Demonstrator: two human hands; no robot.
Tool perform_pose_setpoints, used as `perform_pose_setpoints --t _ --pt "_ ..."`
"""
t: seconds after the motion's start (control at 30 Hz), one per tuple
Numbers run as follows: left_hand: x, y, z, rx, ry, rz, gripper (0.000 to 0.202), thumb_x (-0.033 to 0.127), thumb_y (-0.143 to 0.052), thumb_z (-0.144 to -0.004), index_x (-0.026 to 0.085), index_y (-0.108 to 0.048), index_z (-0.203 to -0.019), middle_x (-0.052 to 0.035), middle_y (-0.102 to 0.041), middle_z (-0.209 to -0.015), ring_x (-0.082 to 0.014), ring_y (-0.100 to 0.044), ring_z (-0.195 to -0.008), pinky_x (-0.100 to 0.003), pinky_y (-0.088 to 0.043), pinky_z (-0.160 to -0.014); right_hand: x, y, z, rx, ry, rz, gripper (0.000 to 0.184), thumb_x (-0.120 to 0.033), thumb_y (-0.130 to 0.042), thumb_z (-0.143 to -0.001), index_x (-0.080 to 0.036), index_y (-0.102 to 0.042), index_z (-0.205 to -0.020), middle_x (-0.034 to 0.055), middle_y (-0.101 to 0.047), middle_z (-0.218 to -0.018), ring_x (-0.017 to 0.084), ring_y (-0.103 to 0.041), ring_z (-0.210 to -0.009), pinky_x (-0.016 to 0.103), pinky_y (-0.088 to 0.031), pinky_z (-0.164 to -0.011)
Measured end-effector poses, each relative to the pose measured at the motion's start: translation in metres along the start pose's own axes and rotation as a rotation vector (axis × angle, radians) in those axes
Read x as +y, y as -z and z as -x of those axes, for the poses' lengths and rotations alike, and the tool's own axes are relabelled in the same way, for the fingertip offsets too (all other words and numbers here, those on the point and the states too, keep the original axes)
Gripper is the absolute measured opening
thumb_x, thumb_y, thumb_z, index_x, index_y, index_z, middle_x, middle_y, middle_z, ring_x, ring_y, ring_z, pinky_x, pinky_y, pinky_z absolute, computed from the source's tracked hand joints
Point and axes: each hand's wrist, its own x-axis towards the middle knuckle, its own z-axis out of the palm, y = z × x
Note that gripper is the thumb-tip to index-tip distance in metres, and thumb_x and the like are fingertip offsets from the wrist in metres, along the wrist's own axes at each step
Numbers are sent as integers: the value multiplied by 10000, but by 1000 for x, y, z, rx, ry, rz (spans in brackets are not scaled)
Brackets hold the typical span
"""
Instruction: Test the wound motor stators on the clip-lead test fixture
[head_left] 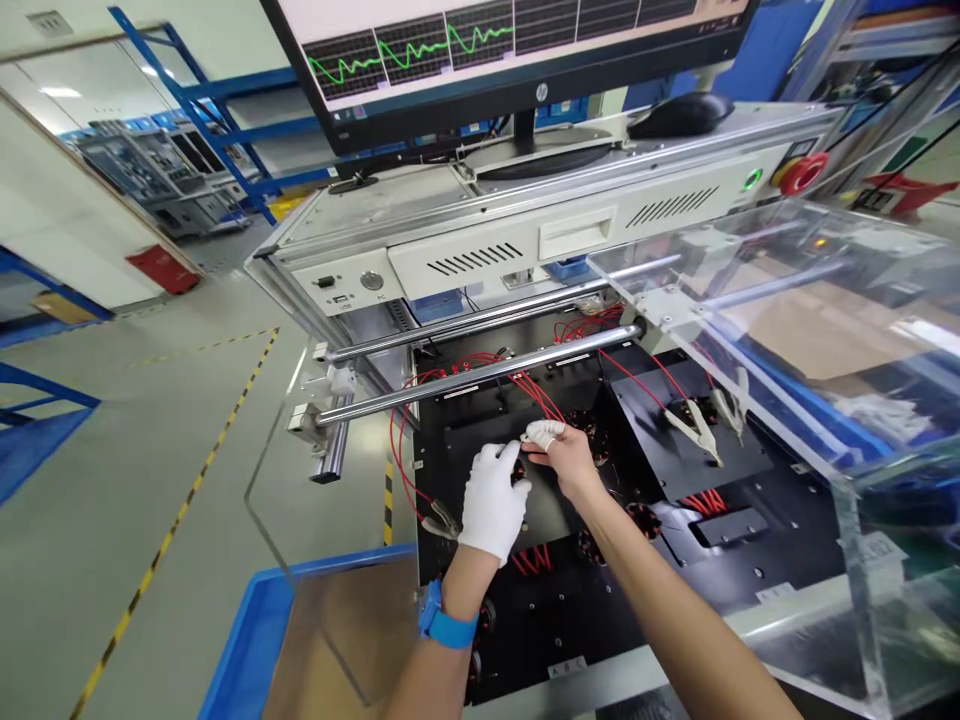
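My left hand (493, 497), in a white glove with a blue wristband, rests curled on the black fixture plate (555, 600), fingers closed around a small dark part I cannot make out. My right hand (564, 455) is bare with white finger cots and pinches something small beside the left fingertips, near the red wires (540, 395). Several small round motors (643, 518) sit on the plate around both hands. Metal alligator clips (697, 428) on red leads lie on the plate to the right.
Two steel rods (480, 372) cross above the plate. A clear acrylic cover (825, 330) stands open at right. Behind is a white test cabinet (525, 245) with a monitor (487, 60) showing green traces, a mouse (679, 113) and a red stop button (802, 172). A blue bin (247, 640) sits lower left.
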Motion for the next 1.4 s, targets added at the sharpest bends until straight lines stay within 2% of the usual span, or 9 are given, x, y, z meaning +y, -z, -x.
perform_pose_setpoints --t 0.43,0.57,0.73,0.87,1.0,1.1,1.2,1.3,1.4 --pt "-2 -2 0 23 -19 36 489 181 -586 -695 232 -500 -1174 -40 -491 -1090 -202 -442 -1033 -301 -383 -894 0 -6 1 4 54 64 313 -360 -736 -471 -135 -641 -666 33 -641 -652 120 -590 -538 181 -427 -445" --pt "-1 -1 0 19 -18 26 488 181 -585 -697 232 -500 -1175 -43 -488 -1105 -204 -442 -1041 -302 -381 -894 1 -5 -2 -23 81 167 310 -395 -726 -491 -139 -631 -639 11 -603 -592 101 -534 -502 185 -406 -428" --pt "-1 -2 -1 21 19 9 553 193 -586 -701 233 -437 -1232 -50 -490 -1108 -212 -449 -1040 -309 -377 -888 7 -3 -13 -58 153 403 312 -450 -690 -545 -157 -595 -590 -36 -514 -514 73 -428 -439 185 -368 -406" --pt "-3 -3 0 34 7 32 554 195 -585 -705 240 -434 -1236 -46 -496 -1102 -212 -456 -1033 -314 -380 -882 14 -2 -21 -44 234 563 313 -459 -669 -581 -165 -563 -560 -52 -482 -487 65 -409 -428 180 -344 -419" --pt "-4 -2 0 39 -6 61 503 198 -588 -705 237 -478 -1195 -44 -500 -1104 -205 -464 -1031 -320 -382 -891 12 3 -21 -100 213 613 314 -465 -645 -632 -167 -572 -564 -59 -461 -458 70 -410 -411 193 -354 -436" --pt "-4 -1 -1 33 -14 71 480 199 -589 -706 226 -499 -1177 -44 -498 -1125 -203 -460 -1051 -322 -376 -919 3 12 -16 -103 285 705 241 -403 -630 -686 -165 -634 -648 -24 -558 -542 107 -507 -491 226 -422 -521" --pt "-5 -1 -2 31 -23 80 475 193 -587 -708 208 -505 -1176 -48 -496 -1141 -204 -451 -1073 -317 -368 -941 -5 20 -8 -107 535 812 148 -263 -603 -738 -173 -678 -827 42 -657 -806 156 -601 -744 269 -464 -716" --pt "-6 -2 -2 34 -29 80 477 195 -589 -708 216 -505 -1177 -47 -501 -1126 -203 -458 -1064 -312 -373 -938 -10 23 -3 -197 711 998 200 -183 -550 -783 -197 -671 -942 71 -633 -1007 173 -579 -921 287 -437 -834" --pt "-6 -2 -2 36 -34 71 471 198 -593 -705 215 -510 -1168 -49 -509 -1103 -203 -472 -1040 -310 -384 -922 -13 22 -1 -274 741 1254 194 -181 -516 -815 -201 -674 -926 78 -619 -1020 179 -561 -959 278 -422 -844"
